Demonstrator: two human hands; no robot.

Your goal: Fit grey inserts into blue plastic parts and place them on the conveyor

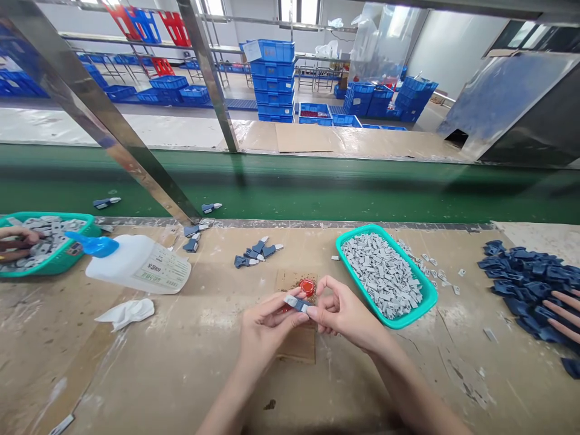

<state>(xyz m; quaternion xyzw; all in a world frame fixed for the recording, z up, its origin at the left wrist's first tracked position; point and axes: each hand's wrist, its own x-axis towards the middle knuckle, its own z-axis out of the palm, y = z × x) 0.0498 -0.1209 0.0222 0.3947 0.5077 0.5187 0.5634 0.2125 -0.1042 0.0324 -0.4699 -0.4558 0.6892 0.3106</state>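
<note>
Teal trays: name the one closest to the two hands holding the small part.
The teal tray just right of the right hand, heaped with grey pieces. The other tray sits far left, beyond the white bottle.

On the near side of the green tray (378, 228) the bench (181, 362) is bare. To its left lie blue parts (256, 251) and a bottle (136, 263); to its right, a blue pile (521, 278).

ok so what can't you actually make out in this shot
Head view, the only one:
small grey-blue part: mostly covered by the left hand and right hand pinching it.
red blob: half hidden behind the hands, too small to identify.
bottle label: print too small.
co-worker's fingers: cut off by the right edge.
</note>
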